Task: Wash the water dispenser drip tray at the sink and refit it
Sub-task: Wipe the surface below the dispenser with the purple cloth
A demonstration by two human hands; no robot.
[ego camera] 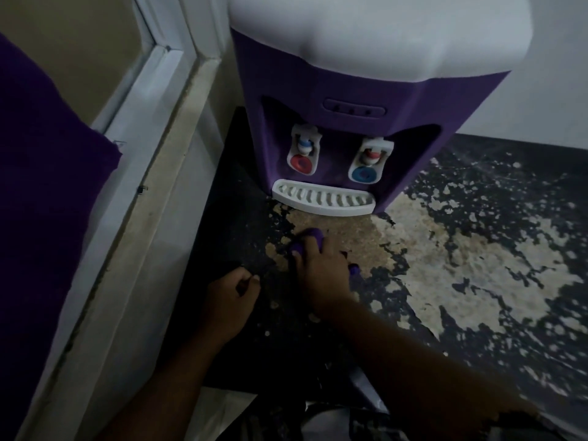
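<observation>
Head view: a purple-and-white water dispenser (350, 90) stands on a worn dark countertop (461, 275) with pale patches where the surface has flaked. The white slotted drip tray (323, 198) sits fitted at the dispenser's base, below the red tap (302, 154) and the blue tap (369, 163). The right hand (321, 272) presses down on a purple cloth (310, 240), fingers closed over it, just in front of the tray without touching it. The left hand (229, 300) rests beside it, curled into a loose fist; whether it holds anything cannot be told. A white door frame (152, 154) runs along the left
</observation>
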